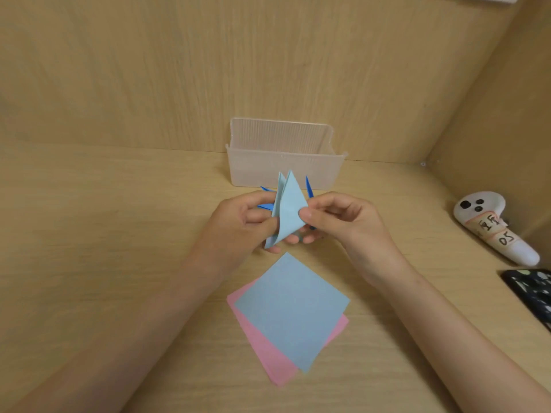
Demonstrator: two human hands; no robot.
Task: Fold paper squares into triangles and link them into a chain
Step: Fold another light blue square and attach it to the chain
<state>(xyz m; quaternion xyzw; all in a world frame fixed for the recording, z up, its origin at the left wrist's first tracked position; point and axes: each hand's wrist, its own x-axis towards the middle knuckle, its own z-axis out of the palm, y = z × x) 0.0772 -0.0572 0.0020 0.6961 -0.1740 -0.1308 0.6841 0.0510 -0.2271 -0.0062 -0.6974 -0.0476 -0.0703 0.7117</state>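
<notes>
A folded light blue paper triangle is held upright above the table between both hands. My left hand grips its left side, and dark blue folded paper tips stick out from behind those fingers. My right hand pinches the triangle's right corner between thumb and fingers, with another dark blue tip showing above it. Below the hands a flat light blue paper square lies on top of pink paper squares on the wooden table.
A clear plastic box stands against the back wall just behind the hands. A white controller with labels lies at the right, and a black patterned phone sits at the right edge. Wooden walls close in the back and right.
</notes>
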